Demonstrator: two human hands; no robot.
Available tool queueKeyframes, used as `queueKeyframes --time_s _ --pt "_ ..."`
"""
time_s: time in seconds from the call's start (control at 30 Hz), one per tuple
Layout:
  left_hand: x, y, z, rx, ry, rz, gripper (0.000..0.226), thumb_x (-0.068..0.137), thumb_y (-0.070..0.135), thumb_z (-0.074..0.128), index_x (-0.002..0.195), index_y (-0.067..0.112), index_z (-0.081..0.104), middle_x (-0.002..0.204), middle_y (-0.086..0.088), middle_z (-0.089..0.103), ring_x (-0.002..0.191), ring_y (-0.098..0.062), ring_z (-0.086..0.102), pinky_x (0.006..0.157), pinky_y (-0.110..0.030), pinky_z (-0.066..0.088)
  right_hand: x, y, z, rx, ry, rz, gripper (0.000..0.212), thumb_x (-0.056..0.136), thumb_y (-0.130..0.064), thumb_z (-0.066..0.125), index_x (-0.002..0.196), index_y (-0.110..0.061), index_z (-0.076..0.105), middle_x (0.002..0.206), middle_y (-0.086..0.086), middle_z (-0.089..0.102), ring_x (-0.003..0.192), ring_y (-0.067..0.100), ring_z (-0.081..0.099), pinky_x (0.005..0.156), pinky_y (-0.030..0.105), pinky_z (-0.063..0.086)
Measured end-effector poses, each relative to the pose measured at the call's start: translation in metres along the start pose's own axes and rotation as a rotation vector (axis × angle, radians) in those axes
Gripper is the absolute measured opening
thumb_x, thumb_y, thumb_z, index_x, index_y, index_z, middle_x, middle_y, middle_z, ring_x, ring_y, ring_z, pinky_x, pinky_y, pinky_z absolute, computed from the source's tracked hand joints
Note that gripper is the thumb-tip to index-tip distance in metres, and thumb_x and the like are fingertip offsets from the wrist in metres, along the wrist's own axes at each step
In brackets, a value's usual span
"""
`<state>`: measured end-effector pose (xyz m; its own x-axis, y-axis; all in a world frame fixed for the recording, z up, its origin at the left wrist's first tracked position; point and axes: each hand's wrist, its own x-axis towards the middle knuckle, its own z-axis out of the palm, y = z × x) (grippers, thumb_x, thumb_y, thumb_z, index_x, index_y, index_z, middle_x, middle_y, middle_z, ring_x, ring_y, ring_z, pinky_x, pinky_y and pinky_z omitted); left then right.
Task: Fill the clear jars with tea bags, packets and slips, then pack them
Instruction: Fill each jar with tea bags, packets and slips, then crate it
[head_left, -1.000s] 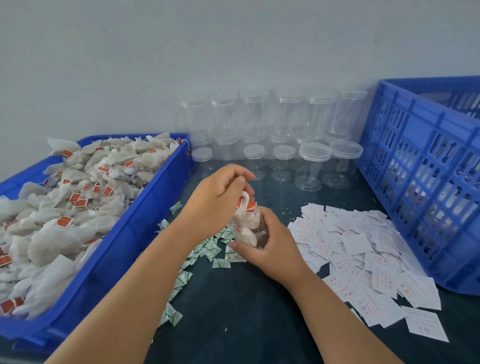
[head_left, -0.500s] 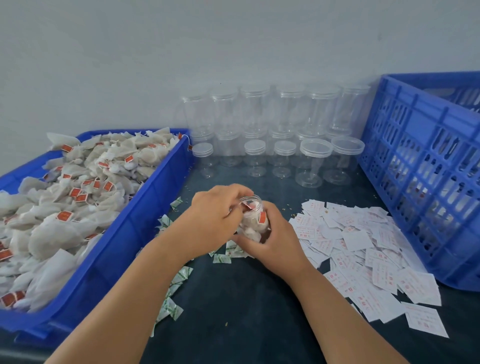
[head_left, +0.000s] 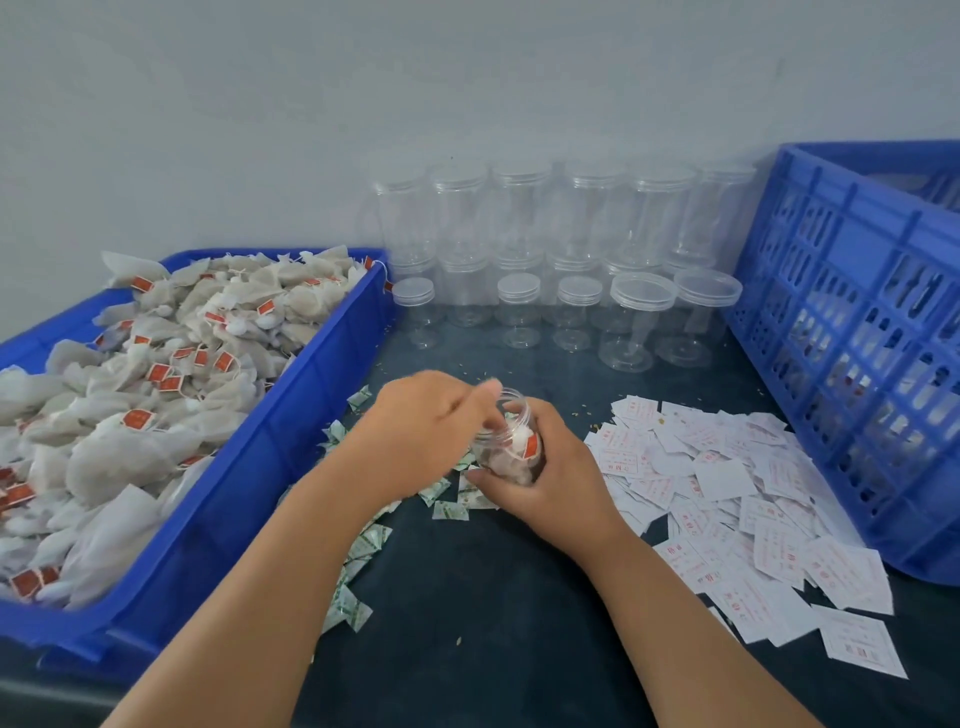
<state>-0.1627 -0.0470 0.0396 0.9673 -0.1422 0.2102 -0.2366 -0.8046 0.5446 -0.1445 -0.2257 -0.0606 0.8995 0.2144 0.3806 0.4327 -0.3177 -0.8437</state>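
Observation:
A small clear jar (head_left: 511, 447) packed with white tea bags tilts over the dark table, mouth up and to the left. My right hand (head_left: 550, 483) grips it from the right side and below. My left hand (head_left: 431, 426) is at the jar's mouth, its blurred fingertips pushing down on the tea bags inside. Small green-and-white packets (head_left: 449, 509) lie scattered under and behind the hands. White slips with red print (head_left: 737, 499) are spread to the right.
A blue bin (head_left: 244, 493) heaped with tea bags (head_left: 156, 395) stands on the left. Several empty clear lidded jars (head_left: 519, 312) stand in rows at the back by the wall. A tall blue slotted crate (head_left: 852, 338) holding filled jars stands on the right.
Both hands have lowered the jar toward the table. The tea bags that stuck out of its mouth now sit inside, with the left hand's fingers pressing on them.

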Motion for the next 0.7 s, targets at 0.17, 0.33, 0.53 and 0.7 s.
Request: queueKeyframes --time_s 0.17,0.33,0.53,0.7 --pt "0.005 -0.043 -0.002 -0.19 0.356 -0.258 0.03 0.099 0.057 0.06 0.084 0.037 0.076 0.078 0.019 0.074 0.057 -0.003 0.063 0.057 -0.018 0.048 0.004 0.005 -0.005 0.026 0.163 0.062 0.06 0.075 -0.05 0.094 0.119 -0.046 0.053 0.108 -0.027 0.07 0.094 -0.001 0.071 0.075 0.007 0.049" --pt "0.021 -0.072 0.034 0.238 -0.212 -0.36 0.038 0.084 0.06 0.079 0.114 0.039 0.069 0.094 0.018 0.066 0.09 -0.007 0.064 0.077 -0.031 0.052 0.008 0.005 -0.01 0.071 0.303 0.103 0.061 0.071 -0.063 0.083 0.119 -0.038 0.055 0.104 -0.028 0.071 0.093 -0.002 0.071 0.073 0.01 0.052" --pt "0.027 -0.089 0.053 0.16 0.111 -0.253 0.025 0.092 0.059 0.07 0.082 0.037 0.072 0.087 0.013 0.058 0.078 -0.004 0.059 0.066 -0.03 0.044 0.009 0.007 -0.008 0.068 0.297 0.1 0.057 0.071 -0.062 0.083 0.115 -0.04 0.056 0.104 -0.027 0.072 0.093 -0.001 0.071 0.076 0.009 0.051" --pt "0.025 -0.088 0.047 -0.078 0.276 -0.216 0.017 0.093 0.05 0.072 0.083 0.037 0.076 0.077 0.022 0.072 0.073 0.002 0.066 0.07 -0.03 0.057 0.009 0.008 -0.004 0.077 0.203 0.12 0.061 0.07 -0.063 0.085 0.12 -0.039 0.058 0.107 -0.026 0.072 0.095 -0.001 0.072 0.077 0.009 0.051"
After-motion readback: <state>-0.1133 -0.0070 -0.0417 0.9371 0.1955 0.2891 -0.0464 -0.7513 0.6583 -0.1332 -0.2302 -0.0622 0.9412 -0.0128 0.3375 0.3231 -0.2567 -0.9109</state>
